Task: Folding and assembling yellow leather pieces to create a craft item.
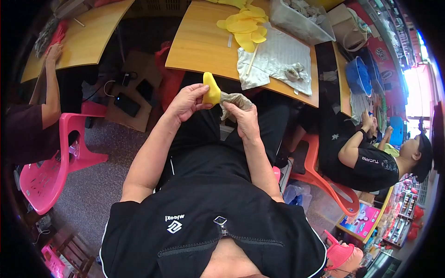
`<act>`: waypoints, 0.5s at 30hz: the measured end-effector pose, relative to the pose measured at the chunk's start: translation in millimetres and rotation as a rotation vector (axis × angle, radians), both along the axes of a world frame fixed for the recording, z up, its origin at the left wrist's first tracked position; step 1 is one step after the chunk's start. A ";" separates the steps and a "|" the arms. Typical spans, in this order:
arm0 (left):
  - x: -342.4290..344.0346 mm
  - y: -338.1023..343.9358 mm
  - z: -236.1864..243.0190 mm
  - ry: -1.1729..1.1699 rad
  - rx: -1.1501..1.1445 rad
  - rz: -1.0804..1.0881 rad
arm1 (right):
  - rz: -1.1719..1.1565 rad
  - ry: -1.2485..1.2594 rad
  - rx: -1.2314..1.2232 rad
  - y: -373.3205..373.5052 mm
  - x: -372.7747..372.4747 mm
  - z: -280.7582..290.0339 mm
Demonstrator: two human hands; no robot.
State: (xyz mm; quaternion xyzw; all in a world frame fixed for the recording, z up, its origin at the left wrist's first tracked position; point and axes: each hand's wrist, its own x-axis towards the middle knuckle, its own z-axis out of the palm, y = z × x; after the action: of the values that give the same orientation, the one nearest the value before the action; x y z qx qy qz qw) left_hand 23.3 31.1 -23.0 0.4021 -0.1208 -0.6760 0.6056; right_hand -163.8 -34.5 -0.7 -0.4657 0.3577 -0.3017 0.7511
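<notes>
My left hand (187, 103) pinches a curved yellow piece (212, 89), smooth and rounded at its top, between thumb and fingers. Its material is hard to make out, perhaps foam or cloth. Against its right side is a crumpled grey-beige cloth (237, 100), gripped by my right hand (246, 121) with the thumb on top. Both hands are above my lap, just short of the table (194, 41). Farther off on that table lies a loose pile of flat, oval yellow pieces (243, 27).
A white cloth (278, 53) with a thin stick (252, 59) and a wadded rag (295, 72) covers the table's right part. Behind it stands a translucent bin (324, 30). People work at either side, near a pink chair (46, 183) and a red-orange chair (311, 160).
</notes>
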 end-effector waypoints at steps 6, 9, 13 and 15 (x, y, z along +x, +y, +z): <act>-3.9 -0.6 0.9 -0.166 0.043 0.001 | 0.026 -0.006 -0.023 -1.1 -0.4 -3.1; -6.0 -0.4 2.6 -0.240 0.023 -0.014 | 0.030 0.055 -0.054 -1.2 -0.7 -5.7; -5.0 0.0 -2.9 -0.258 0.016 -0.059 | 0.012 0.014 -0.018 -2.1 -0.1 -6.6; -5.5 -1.1 -2.1 -0.281 0.038 -0.090 | 0.007 -0.013 0.006 -3.0 -0.8 -6.8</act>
State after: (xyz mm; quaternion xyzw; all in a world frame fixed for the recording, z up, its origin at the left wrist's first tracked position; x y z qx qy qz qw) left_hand 17.8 30.0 -25.1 0.4984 -0.2096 -0.6416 0.5440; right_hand -164.5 -37.5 -7.4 -0.4627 0.3520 -0.3012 0.7559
